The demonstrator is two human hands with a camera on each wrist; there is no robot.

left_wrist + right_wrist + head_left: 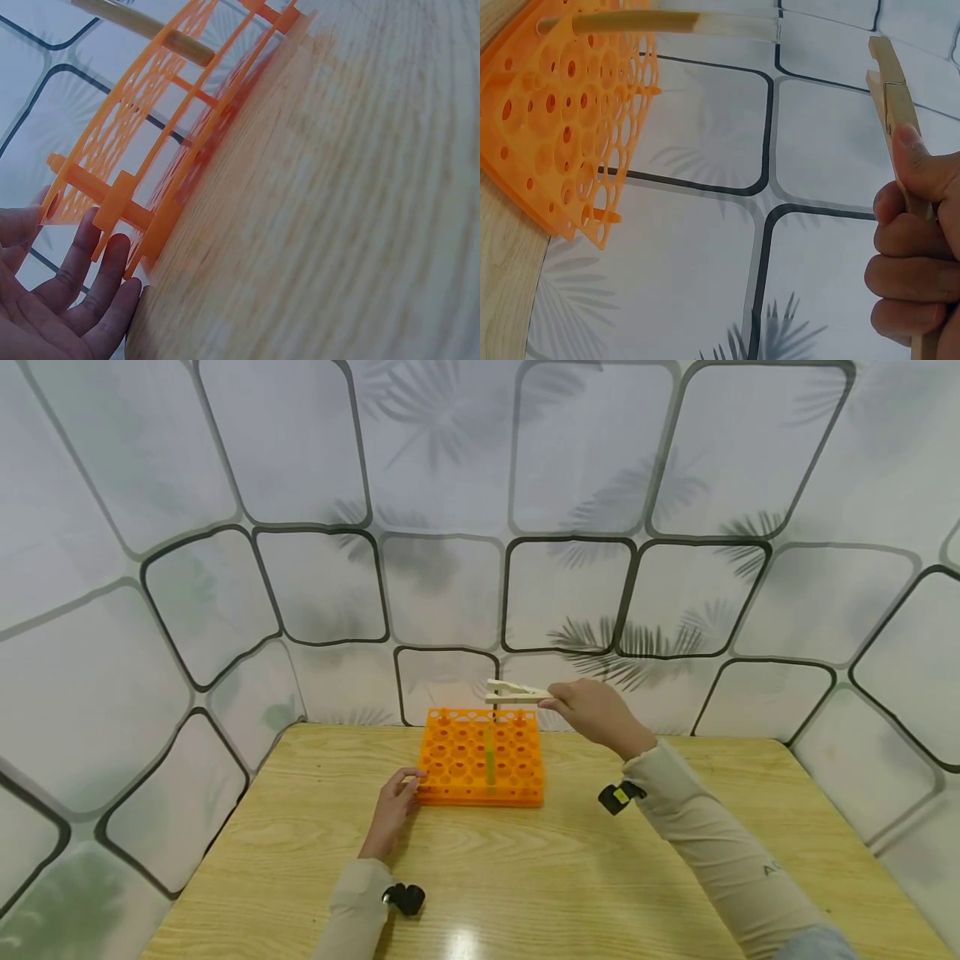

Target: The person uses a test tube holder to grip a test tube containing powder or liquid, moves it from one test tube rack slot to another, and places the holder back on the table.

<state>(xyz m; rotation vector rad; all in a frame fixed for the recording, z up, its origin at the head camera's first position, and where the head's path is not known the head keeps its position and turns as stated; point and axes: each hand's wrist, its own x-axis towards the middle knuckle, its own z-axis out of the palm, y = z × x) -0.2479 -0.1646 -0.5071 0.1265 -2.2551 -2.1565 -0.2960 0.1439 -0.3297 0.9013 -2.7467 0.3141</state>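
Note:
An orange test tube rack (442, 777) stands on the wooden table, with rows of round holes in its tiers. One clear test tube (491, 756) is upright in it, partly filled with yellow liquid; its upper part sticks out above the rack (630, 21). My left hand (393, 810) holds the rack at its front left corner, thumb by the top plate and other fingers against the side (67, 300). Above the rack, my right hand (596, 714) grips a wooden test tube holder (517, 695) by its handle. The holder's tip (889, 75) is apart from the tube, with nothing between its jaws.
The light wooden table (300, 860) reaches back to a pale curtain (442, 593) patterned with dark rounded outlines and leaves. A black wrist camera (405, 899) sits on the left sleeve, another camera (618, 797) on the right.

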